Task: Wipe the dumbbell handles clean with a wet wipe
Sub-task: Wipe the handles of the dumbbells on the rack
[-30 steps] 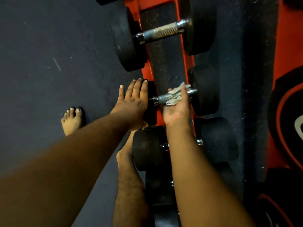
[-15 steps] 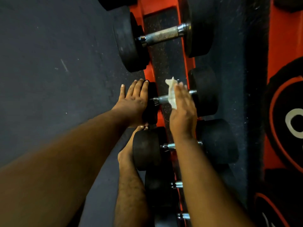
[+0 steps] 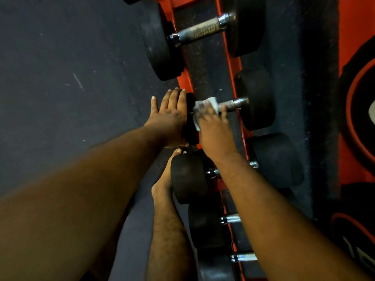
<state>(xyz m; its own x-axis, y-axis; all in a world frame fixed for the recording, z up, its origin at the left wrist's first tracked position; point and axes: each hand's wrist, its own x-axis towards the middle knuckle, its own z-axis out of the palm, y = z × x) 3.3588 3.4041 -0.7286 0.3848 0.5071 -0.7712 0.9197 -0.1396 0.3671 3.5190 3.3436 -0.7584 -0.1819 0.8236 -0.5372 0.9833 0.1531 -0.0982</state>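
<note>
Dumbbell [image 3: 254, 98] on the red rack [image 3: 229, 57], wipe [image 3: 211, 102] on its handle [image 3: 233, 104].
Right hand [image 3: 213, 122] presses the wipe over the handle's near end, fingers laid across it. Left hand [image 3: 170, 116] rests flat, fingers straight, on the dumbbell's left weight.

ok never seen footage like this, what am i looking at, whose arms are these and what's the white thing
There is no machine here: the camera sits on a person's head and looks down at their own two arms. The left hand lies flat on the black end of a dumbbell to steady it. The right hand presses a white wet wipe onto that dumbbell's metal handle. More dumbbells rest in a row on the orange rack. The person's bare foot stands on the dark floor.
</note>
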